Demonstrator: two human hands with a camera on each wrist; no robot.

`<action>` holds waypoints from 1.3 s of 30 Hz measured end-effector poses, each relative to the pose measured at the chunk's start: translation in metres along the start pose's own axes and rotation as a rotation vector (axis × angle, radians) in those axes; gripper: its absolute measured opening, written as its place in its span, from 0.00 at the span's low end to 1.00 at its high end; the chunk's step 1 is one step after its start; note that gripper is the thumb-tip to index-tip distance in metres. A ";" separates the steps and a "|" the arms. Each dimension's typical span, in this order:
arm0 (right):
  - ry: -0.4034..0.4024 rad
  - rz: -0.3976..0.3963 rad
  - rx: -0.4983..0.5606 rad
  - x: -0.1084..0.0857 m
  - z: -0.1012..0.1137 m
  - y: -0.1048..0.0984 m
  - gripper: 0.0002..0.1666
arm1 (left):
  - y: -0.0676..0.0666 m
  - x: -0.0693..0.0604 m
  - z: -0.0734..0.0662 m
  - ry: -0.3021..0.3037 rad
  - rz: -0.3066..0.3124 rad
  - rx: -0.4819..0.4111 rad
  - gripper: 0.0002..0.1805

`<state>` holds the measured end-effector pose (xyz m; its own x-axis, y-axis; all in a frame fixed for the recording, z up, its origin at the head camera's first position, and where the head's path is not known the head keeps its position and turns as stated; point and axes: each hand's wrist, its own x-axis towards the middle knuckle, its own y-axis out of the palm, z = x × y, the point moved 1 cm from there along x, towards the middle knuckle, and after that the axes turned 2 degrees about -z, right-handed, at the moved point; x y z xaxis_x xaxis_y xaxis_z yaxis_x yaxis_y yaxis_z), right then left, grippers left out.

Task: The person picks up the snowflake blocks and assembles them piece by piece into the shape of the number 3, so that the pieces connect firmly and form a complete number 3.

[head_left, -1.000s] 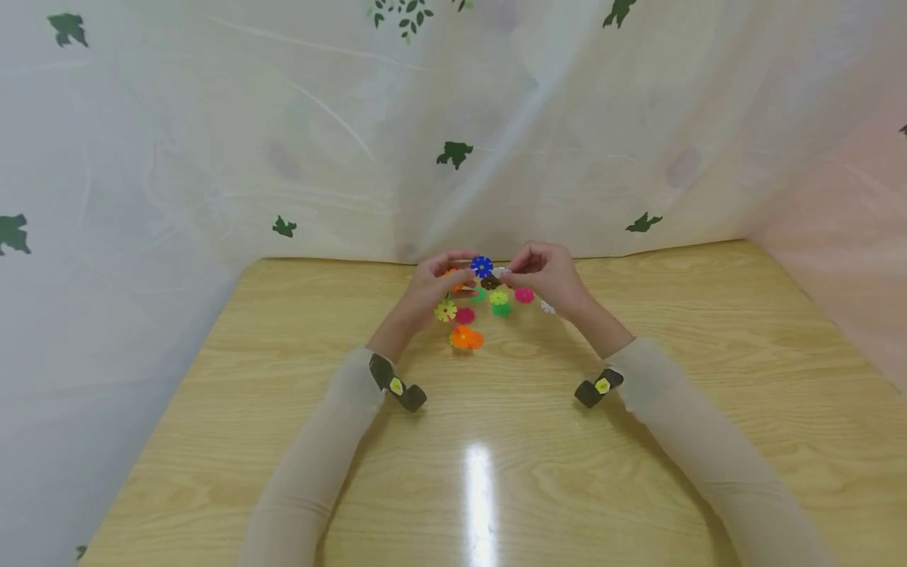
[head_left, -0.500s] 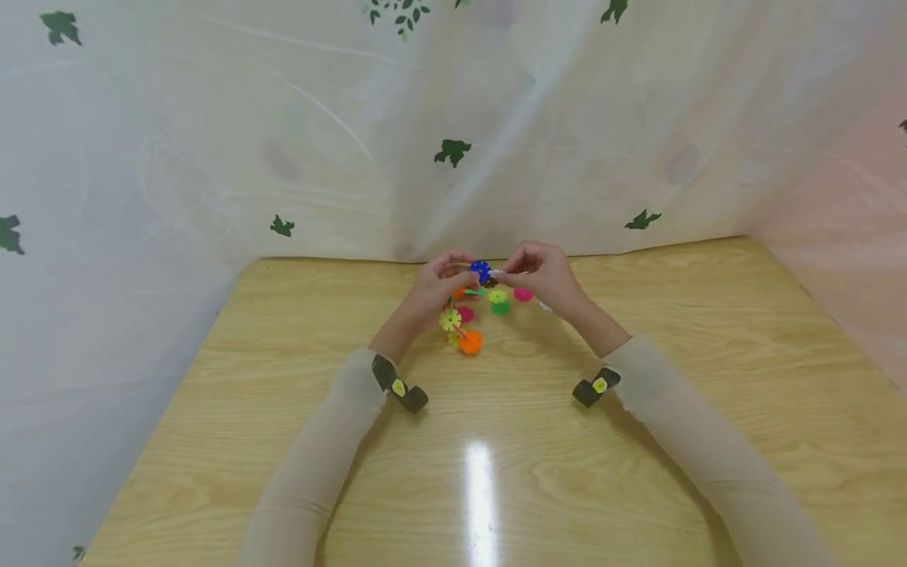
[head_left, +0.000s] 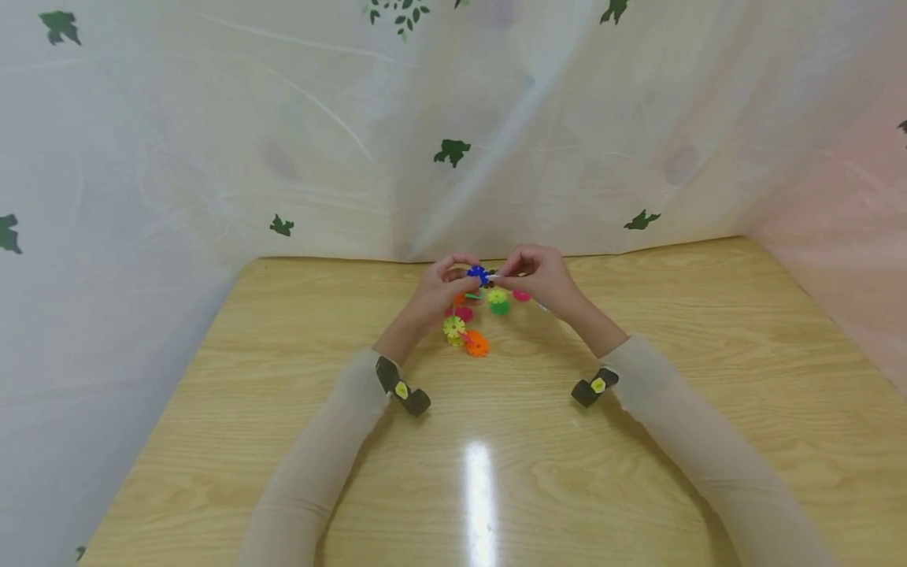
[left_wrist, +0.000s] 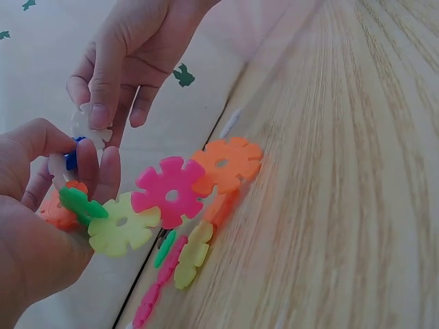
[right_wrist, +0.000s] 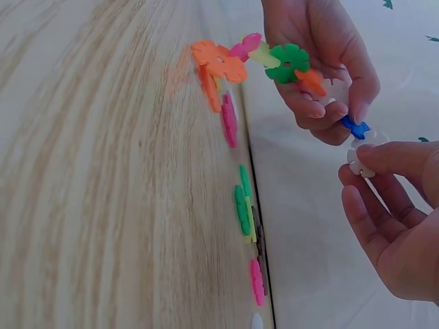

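My left hand pinches a blue notched flower-shaped disc at one end of a linked chain of plastic discs. In the left wrist view, the chain runs through an orange-red disc, a green disc, a pale yellow disc and a pink disc to an orange disc. Between thumb and fingers, my right hand pinches a white disc, its edge meeting the blue one. Fingers partly hide this join, so whether the notches interlock cannot be told.
Loose discs lie on the wooden table below the hands, among them a green disc, a yellow disc and a pink disc. Behind the table's far edge hangs a pale curtain with leaf-like prints.
The blue disc has tilted from face-on and sunk slightly, and the white disc has come up against it. The chain's hanging orange end has swung a little right and toward me.
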<state>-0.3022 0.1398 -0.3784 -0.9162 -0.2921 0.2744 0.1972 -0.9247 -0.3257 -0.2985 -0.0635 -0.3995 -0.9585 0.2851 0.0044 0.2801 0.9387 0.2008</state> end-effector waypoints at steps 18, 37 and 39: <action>-0.040 0.041 0.008 0.000 -0.002 -0.002 0.05 | 0.003 -0.001 0.002 0.018 0.012 0.013 0.09; -0.172 0.050 0.140 -0.001 -0.001 -0.004 0.11 | 0.006 -0.004 -0.005 0.026 0.043 -0.012 0.08; -0.181 0.044 0.149 -0.002 -0.001 -0.003 0.15 | 0.006 -0.004 -0.005 0.029 0.042 -0.012 0.08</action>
<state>-0.3017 0.1435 -0.3789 -0.8308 -0.3597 0.4247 0.2972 -0.9319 -0.2079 -0.2932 -0.0602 -0.3933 -0.9469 0.3187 0.0415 0.3201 0.9234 0.2119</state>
